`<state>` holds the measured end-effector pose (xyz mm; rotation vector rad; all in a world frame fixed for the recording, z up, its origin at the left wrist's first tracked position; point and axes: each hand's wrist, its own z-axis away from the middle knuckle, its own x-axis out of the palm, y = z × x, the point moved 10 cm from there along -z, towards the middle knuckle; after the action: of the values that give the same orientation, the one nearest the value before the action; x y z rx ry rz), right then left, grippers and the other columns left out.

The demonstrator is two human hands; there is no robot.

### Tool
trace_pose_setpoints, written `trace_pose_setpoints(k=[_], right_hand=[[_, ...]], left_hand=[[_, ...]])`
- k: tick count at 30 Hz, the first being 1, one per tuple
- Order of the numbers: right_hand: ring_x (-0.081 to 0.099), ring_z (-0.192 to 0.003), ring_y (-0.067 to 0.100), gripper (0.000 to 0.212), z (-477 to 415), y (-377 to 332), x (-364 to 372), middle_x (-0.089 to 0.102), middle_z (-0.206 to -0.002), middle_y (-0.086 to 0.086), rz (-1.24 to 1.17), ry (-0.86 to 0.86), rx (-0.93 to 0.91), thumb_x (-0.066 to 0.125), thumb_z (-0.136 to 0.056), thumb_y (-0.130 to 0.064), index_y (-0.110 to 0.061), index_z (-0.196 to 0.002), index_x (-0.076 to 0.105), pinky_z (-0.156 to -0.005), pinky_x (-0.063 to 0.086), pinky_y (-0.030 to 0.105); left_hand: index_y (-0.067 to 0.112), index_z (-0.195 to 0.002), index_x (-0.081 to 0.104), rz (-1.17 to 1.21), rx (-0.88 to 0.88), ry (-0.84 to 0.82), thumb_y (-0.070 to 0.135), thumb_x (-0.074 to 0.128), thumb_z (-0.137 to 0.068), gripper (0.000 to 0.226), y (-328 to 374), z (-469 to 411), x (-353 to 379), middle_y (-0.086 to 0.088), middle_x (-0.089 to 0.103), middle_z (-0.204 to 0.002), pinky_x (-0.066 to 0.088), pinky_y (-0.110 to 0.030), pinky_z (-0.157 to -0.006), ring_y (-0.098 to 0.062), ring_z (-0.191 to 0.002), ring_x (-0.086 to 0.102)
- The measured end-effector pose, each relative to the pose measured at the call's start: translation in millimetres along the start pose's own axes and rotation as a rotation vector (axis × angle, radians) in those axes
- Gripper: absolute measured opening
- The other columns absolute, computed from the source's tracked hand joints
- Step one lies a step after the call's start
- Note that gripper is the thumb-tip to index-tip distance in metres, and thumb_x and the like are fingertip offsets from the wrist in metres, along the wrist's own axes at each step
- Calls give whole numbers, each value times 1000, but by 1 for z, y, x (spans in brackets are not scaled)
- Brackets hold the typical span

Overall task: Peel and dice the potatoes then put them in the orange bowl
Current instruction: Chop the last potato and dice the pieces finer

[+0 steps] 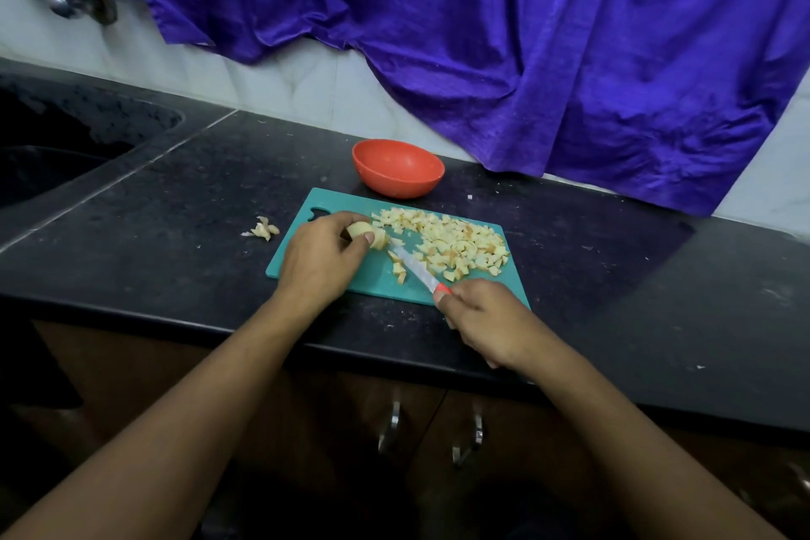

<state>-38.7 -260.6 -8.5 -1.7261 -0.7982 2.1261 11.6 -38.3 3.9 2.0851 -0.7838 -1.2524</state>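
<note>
- From my remote seat I see the left hand (322, 259) on the near left part of the green cutting board (342, 202), its fingers (346, 218) curled round a peeled potato piece (366, 230) and pinning it to the board
- The right hand (486, 320) sits at the board's near right corner, fingers (469, 294) clenched round the red handle of a knife (416, 270)
- The blade runs up and to the left from that hand, and its tip lies right at the cut end of the potato piece; I cannot tell whether the edge is in the flesh or just beside it
- A broad heap of diced potato (456, 243) covers the far and right side of the board, with a few loose cubes beside the blade
- The orange bowl (396, 167) stands on the black counter (197, 197) just behind the board's far edge, upright, with no potato in it yet
- A small clump of peelings (263, 229) lies on the counter just left of the board
- A dark sink (52, 162) is sunk into the counter at far left, with a tap (70, 0) above it
- A purple cloth (526, 35) hangs down the tiled wall behind the bowl
- Two metal cupboard handles (394, 421) show below the counter edge, between my forearms
</note>
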Motion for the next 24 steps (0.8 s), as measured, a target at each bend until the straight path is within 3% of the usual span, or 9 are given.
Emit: trace_pose_setpoints(k=[4, 8, 12, 15, 21, 24], right_hand=[[56, -66, 16, 45, 3, -17, 6, 59, -73, -1, 368, -23, -65, 43, -106, -51, -19, -78, 59, -57, 39, 34], [58, -76, 14, 37, -2, -12, -13, 60, -83, -2, 515, 45, 15, 41, -106, -50, -23, -90, 61, -61, 43, 34], [61, -77, 14, 36, -8, 7, -26, 62, -83, -1, 463, 67, 122, 41, -106, -48, -23, -88, 60, -61, 42, 34], [63, -79, 15, 38, -8, 13, -26, 64, -85, 0, 404, 59, 164, 42, -107, -49, -22, -88, 61, -66, 51, 37], [64, -78, 19, 40, -7, 5, -29, 65, -84, 3, 320, 112, 118, 43, -106, -50, -20, -89, 64, -71, 53, 43], [64, -79, 20, 40, -8, 4, -24, 66, -84, 4, 285, 93, 106, 44, -106, -50, -19, -88, 64, -72, 54, 44]], left_hand=[[27, -126, 70, -40, 5, -32, 34, 62, -98, 30, 0, -1, 4, 6, 71, -93, 52, -37, -77, -16, -87, 63], [34, -120, 67, -74, 34, -114, 38, 64, -97, 24, 3, 1, 11, 10, 66, -91, 45, -35, -67, -16, -84, 62], [34, -115, 67, -74, 55, -141, 41, 66, -95, 22, 4, 1, 13, 12, 68, -94, 51, -37, -73, -14, -89, 64], [34, -118, 69, -101, 77, -152, 42, 66, -95, 25, 6, 1, 15, 14, 68, -94, 48, -35, -72, -14, -91, 63], [34, -124, 69, -209, 115, -172, 48, 67, -94, 33, 12, 0, 20, 8, 65, -111, 51, -40, -86, -17, -106, 61], [35, -115, 72, -210, 98, -167, 54, 71, -89, 33, 11, 1, 20, 11, 70, -105, 54, -39, -81, -14, -100, 64]])
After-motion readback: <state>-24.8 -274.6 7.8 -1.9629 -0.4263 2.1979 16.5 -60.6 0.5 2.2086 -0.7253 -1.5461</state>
